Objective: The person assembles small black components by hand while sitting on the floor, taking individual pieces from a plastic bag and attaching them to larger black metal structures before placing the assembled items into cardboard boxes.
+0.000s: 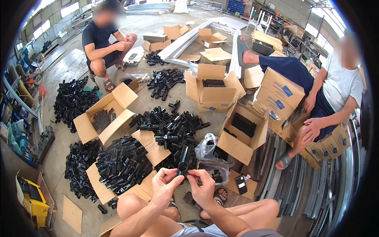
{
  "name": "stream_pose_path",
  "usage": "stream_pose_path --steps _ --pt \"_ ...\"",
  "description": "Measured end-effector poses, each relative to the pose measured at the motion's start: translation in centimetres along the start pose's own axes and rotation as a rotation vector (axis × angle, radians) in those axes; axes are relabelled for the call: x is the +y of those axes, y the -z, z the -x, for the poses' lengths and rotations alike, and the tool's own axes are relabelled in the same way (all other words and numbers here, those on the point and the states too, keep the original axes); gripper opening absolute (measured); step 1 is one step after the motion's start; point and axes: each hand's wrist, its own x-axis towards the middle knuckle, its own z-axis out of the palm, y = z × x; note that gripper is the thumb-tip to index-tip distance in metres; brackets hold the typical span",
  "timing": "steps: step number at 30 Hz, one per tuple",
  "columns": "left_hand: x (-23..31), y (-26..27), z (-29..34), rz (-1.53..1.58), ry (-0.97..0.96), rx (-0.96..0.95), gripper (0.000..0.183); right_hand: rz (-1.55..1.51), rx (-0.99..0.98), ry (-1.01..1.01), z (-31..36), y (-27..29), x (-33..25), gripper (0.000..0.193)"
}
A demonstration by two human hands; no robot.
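Low in front of me, my left hand (pixel 165 185) and my right hand (pixel 202 188) pinch the lower end of a black plastic part (pixel 184 156) between thumbs and fingers. The part is long, points away from me and has a round opening near its lower end. Just beyond it spreads a heap of similar black parts (pixel 169 124). To the left of my hands, an open carton (pixel 100 184) is piled high with more of them. A clear plastic bag (pixel 207 147) lies right of the held part, and another bag (pixel 221 168) with black pieces sits below it.
Open cartons (pixel 239 147) with dark pieces stand ahead. A person (pixel 103 41) squats at far left; another (pixel 341 85) sits at right beside stacked cartons (pixel 281 93). Long metal profiles (pixel 308 193) cover the right floor. A phone (pixel 241 184) and yellow case (pixel 33 197) lie nearby.
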Motion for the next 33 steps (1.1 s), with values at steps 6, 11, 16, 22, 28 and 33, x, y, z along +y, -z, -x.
stream_pose_path --steps 6,11,16,22,28,33 --pt "0.3 -0.1 0.2 0.045 0.042 0.0 0.023 0.103 -0.013 0.164 -0.1 0.2 0.5 0.018" --pt "0.3 0.1 0.1 0.073 0.038 -0.002 0.023 0.119 -0.015 0.25 -0.5 0.0 0.9 0.02" --pt "0.0 0.1 0.3 -0.025 0.009 0.023 0.024 0.155 -0.093 0.143 -0.5 -0.2 0.6 0.008" --pt "0.6 -0.4 0.5 -0.08 0.012 0.027 0.024 0.213 -0.135 0.151 -0.5 -0.2 0.6 0.009" --pt "0.5 -0.3 0.4 -0.068 0.024 0.033 0.024 0.153 -0.095 0.109 -0.3 -0.7 0.9 0.012" --pt "0.2 -0.2 0.1 -0.015 -0.005 0.008 0.023 0.117 -0.115 0.094 0.1 -0.5 0.8 0.012"
